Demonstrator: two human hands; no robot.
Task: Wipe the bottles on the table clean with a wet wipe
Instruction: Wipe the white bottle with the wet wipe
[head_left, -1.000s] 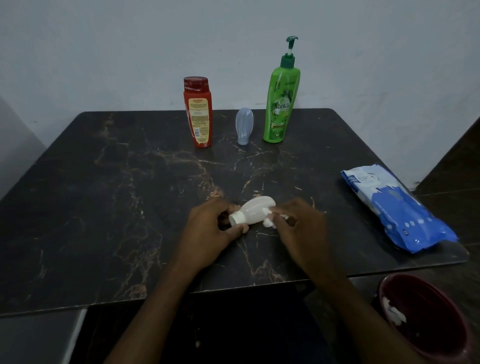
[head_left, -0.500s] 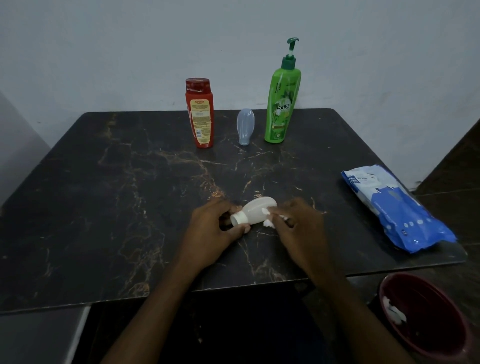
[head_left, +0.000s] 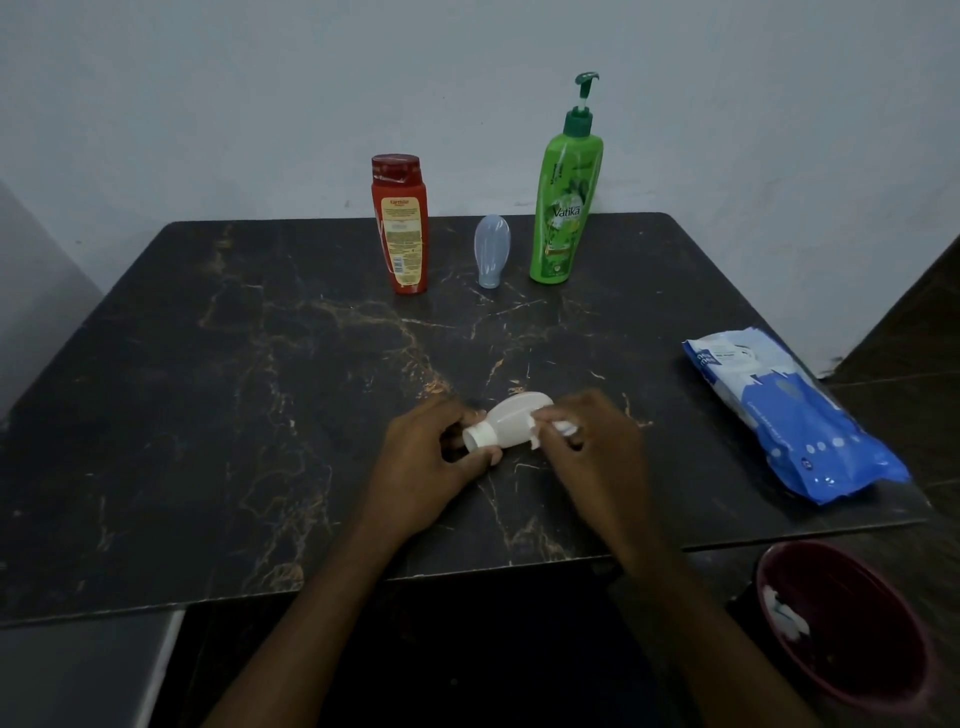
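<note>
Looking down from the head camera, the small white bottle (head_left: 514, 422) lies on its side near the 6 o'clock edge of the bench (head_left: 208, 415), its cap pointing toward 8 o'clock. The left hand (head_left: 426, 467) grips the cap end, fingers curled round the neck. The right hand (head_left: 592, 457), at the bottle's 3 o'clock, pinches a wet wipe (head_left: 565, 427) against the body; only white scraps show between its fingers. At the bench's 12 o'clock three stand apart in a row: a red bottle (head_left: 400, 228), a small blue-grey bottle (head_left: 491, 252) and a green pump bottle (head_left: 563, 208). A blue wipes pack (head_left: 789, 415) lies flat at 3 o'clock. Off the bench at 5 o'clock, a dark red bin (head_left: 857, 649) holds a crumpled white wipe (head_left: 784, 618).
</note>
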